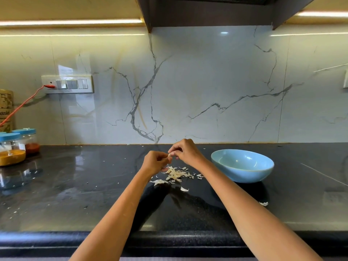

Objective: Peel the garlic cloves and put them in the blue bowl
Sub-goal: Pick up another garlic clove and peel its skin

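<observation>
Both hands pinch one garlic clove above the worktop; the blue bowl lies just right, nearer the right hand than the left hand.

You had two hands raised, left hand and right hand, one garlic clove between them, one blue bowl, one heap of peels (loose flakes uncountable), and three blue-lidded jars.

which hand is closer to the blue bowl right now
Right. The right hand sits just left of the blue bowl; the left hand is farther left, both pinching a garlic clove.
</observation>
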